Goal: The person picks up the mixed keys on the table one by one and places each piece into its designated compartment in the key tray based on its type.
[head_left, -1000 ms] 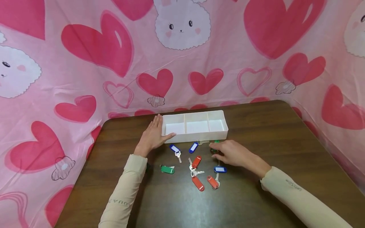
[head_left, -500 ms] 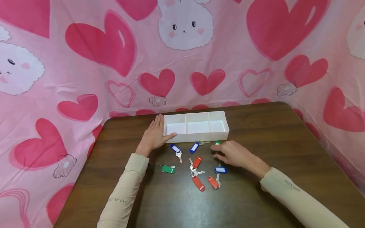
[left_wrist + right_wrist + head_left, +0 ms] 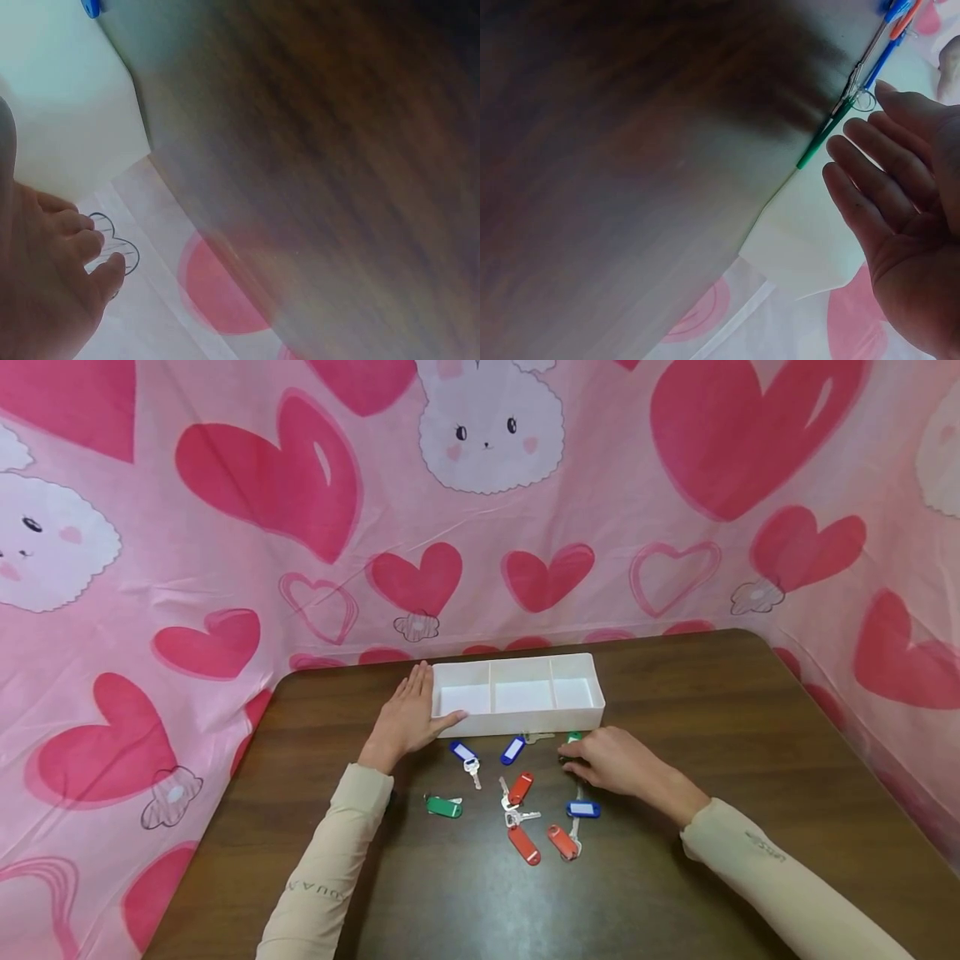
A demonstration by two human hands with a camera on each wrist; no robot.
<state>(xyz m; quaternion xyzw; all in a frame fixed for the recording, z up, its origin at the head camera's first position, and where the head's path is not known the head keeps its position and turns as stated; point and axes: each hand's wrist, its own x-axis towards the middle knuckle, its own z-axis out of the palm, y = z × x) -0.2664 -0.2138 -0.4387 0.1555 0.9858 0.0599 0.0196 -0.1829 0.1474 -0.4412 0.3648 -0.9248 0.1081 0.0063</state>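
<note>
Lettering on both sleeves [image 3: 307, 870] is too unclear to read. The left grip [image 3: 403, 722], straight-fingered, rests against the white tray [image 3: 517, 723] at nine o'clock; the right grip [image 3: 613, 762], fingers loosely extended, has a green tag [image 3: 574, 737] at ten, a white-labelled blue tag [image 3: 582, 809] at seven.

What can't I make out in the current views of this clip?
Farther green tag, head view: partly covered by the right hand.
Contact between them: the hand blocks the head view; right wrist view inconclusive.
Blue piece, left wrist view: cut off by the top edge.
Right sleeve's lettering, head view: too small and blurred.
</note>
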